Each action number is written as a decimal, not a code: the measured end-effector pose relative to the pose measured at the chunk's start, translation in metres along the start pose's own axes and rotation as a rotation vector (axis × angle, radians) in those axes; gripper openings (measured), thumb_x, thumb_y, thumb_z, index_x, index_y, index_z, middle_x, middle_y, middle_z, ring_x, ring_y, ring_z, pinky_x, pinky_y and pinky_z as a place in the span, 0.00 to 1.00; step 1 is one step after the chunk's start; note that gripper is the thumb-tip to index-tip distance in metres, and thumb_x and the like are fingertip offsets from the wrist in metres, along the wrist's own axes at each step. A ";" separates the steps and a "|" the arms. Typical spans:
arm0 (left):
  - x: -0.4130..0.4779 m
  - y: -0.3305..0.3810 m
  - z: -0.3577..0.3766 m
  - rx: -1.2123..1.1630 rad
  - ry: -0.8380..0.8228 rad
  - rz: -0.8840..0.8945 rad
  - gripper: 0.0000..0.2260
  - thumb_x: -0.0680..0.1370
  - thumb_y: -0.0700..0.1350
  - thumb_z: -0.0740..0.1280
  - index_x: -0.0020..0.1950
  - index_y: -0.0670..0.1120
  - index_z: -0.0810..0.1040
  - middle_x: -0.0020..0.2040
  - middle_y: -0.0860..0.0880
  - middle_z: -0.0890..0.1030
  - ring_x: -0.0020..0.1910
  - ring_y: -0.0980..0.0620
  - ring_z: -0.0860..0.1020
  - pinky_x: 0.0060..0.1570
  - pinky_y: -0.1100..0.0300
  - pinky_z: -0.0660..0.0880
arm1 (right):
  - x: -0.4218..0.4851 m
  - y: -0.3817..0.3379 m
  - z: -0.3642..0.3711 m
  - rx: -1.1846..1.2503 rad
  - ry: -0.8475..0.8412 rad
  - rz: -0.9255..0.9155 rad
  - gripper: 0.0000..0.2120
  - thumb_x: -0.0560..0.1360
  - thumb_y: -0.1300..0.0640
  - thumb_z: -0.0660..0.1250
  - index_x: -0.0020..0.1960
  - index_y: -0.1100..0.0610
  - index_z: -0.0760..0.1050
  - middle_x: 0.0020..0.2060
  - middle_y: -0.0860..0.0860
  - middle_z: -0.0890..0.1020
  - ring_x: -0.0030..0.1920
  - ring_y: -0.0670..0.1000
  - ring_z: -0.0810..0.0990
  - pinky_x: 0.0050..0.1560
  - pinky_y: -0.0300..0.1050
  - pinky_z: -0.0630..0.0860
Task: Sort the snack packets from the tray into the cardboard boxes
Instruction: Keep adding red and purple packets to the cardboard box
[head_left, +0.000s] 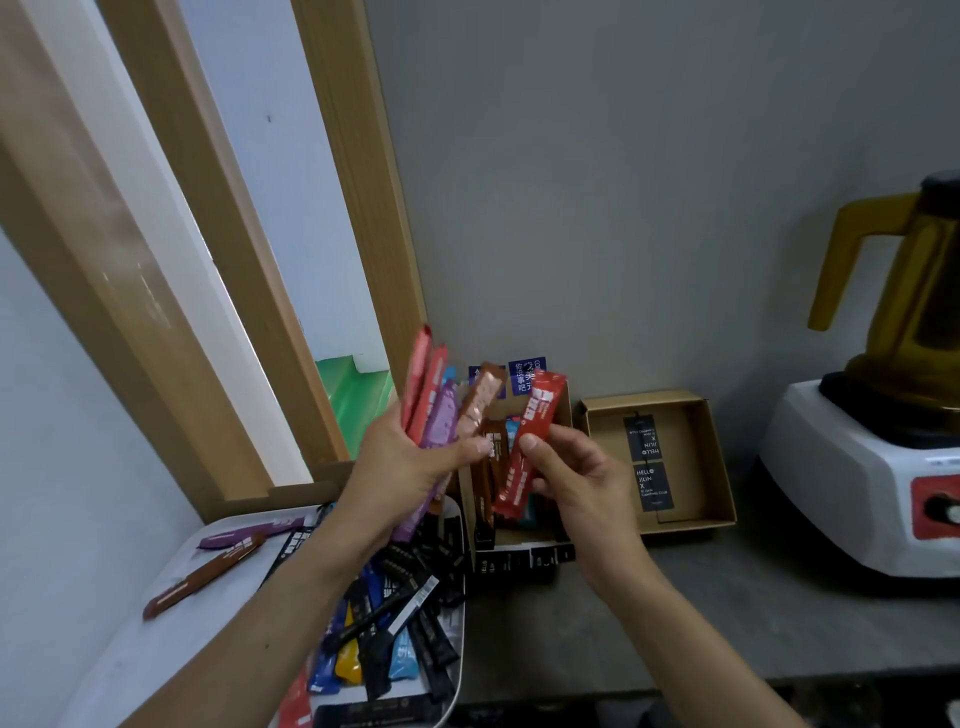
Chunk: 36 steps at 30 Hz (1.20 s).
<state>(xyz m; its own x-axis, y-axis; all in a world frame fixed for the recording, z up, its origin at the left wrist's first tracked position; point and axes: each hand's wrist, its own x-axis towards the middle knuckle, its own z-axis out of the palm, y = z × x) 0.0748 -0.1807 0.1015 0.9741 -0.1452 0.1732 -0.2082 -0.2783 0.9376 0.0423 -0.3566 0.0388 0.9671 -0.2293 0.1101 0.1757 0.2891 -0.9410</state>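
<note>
My left hand (402, 467) grips a fanned bunch of snack packets (441, 410), pink, purple and brown, held up above the tray's far end. My right hand (576, 478) pinches a single red packet (527, 447) between thumb and fingers, over the near cardboard box (563, 410), which holds brown and blue packets. A second cardboard box (696, 467) to the right holds two black cards. The white tray (156, 613) at lower left carries several packets, black, blue, yellow, purple and brown.
A white blender base (857, 483) with a yellow-handled jug (904, 280) stands at the right on the grey counter (727, 613). A wooden door frame (358, 218) and a grey wall rise behind the boxes. A green bag (353, 400) lies by the frame.
</note>
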 end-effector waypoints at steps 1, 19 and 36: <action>0.003 0.005 -0.001 -0.021 0.045 0.027 0.28 0.68 0.48 0.80 0.64 0.53 0.73 0.52 0.56 0.82 0.44 0.65 0.83 0.34 0.73 0.77 | 0.001 0.000 -0.002 -0.081 -0.028 -0.017 0.11 0.75 0.52 0.73 0.57 0.48 0.83 0.53 0.44 0.87 0.56 0.47 0.86 0.54 0.47 0.83; 0.050 0.036 0.006 0.347 -0.085 0.206 0.31 0.73 0.48 0.78 0.72 0.51 0.69 0.58 0.56 0.76 0.53 0.57 0.78 0.44 0.69 0.75 | -0.007 0.031 -0.015 -0.494 -0.074 -0.017 0.14 0.69 0.58 0.81 0.53 0.52 0.84 0.45 0.49 0.88 0.47 0.44 0.87 0.51 0.41 0.83; 0.075 0.042 0.028 0.604 -0.338 0.129 0.27 0.72 0.45 0.80 0.67 0.51 0.72 0.56 0.52 0.80 0.54 0.52 0.80 0.44 0.62 0.75 | -0.017 0.046 -0.026 -0.458 0.072 0.017 0.17 0.69 0.57 0.81 0.54 0.49 0.81 0.48 0.46 0.87 0.49 0.41 0.86 0.56 0.47 0.84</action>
<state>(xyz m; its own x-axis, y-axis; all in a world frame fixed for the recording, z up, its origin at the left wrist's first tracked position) 0.1371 -0.2303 0.1453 0.8782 -0.4721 0.0771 -0.4281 -0.7036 0.5672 0.0287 -0.3636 -0.0144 0.9510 -0.2968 0.0862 0.0448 -0.1436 -0.9886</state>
